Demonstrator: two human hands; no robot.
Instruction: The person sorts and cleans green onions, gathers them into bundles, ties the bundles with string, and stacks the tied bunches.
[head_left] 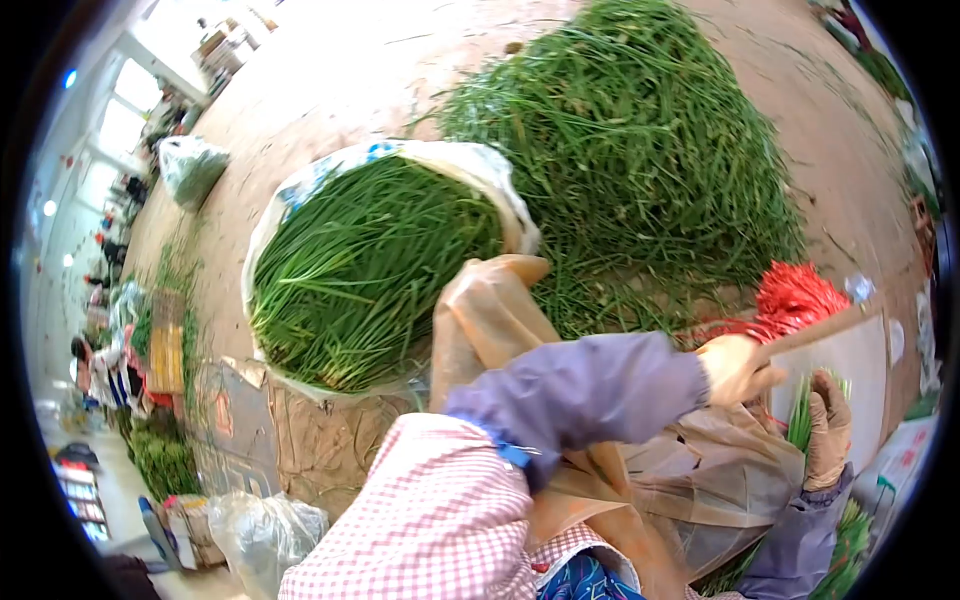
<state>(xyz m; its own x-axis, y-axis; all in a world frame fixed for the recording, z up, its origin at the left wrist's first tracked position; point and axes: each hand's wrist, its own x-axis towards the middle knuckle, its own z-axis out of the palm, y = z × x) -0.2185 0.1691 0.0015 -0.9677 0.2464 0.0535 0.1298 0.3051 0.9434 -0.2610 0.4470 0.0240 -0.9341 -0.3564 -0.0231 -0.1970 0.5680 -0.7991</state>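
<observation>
My left hand (738, 369) reaches across from the left, beside the red ties (795, 303). Its fingers look curled together and somewhat blurred; what they hold, if anything, is too small to tell. My right hand (828, 432), which seems gloved, is closed around a small bunch of green stalks (800, 415) over a pale board (858, 365). Brownish translucent sheeting (700, 475) covers my lap below both hands. Left of my left arm, an open white sack (268, 240) is full of long green stalks (370, 260).
A large heap of loose green stalks (650, 150) lies on the floor ahead. A clear plastic bag (265, 535) sits at the lower left. Farther left are a filled bag (190, 170), a wooden crate (166, 340) and several people (100, 370).
</observation>
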